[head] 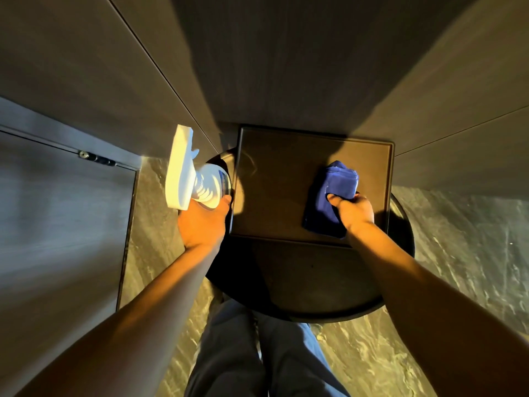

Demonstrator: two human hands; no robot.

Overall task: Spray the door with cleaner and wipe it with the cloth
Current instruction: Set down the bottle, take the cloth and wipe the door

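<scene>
My left hand (203, 222) is wrapped around a white spray bottle (189, 173) with a blue label, its trigger head pointing up and away from me, just left of a tray. My right hand (353, 210) grips a folded blue cloth (332, 196) that rests on the right part of the brown rectangular tray (272, 179). The tray lies on a dark round table (315, 282). The grey door (63, 210) with a metal hinge (96, 158) is at the left, seen at a steep angle.
Wood-grain wall panels (286, 67) rise behind the table. A marbled stone floor (458, 239) shows on both sides of the table. My legs in blue trousers (257, 353) stand right against the table's near edge.
</scene>
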